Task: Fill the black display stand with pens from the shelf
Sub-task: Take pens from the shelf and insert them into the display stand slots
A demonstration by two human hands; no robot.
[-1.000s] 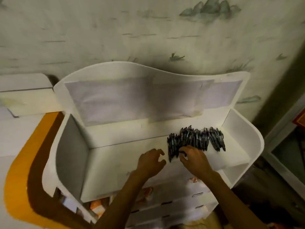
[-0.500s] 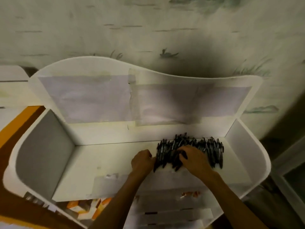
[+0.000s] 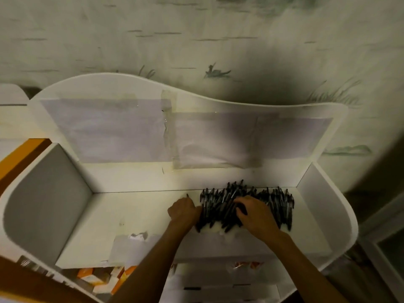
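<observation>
Reaching into a white shelf of smooth, matte board with rounded side walls and a wavy back panel patched with taped grey paper sheets. Pens: a dense heap of slim dark barrels lying roughly parallel on the right half of the shelf floor, individual clips and tips too blurred to separate. My left hand is curled against the heap's left edge, whether it grips any pen I cannot tell. My right hand lies on the heap, fingers bent over several pens. Orange boxes below are partly hidden
</observation>
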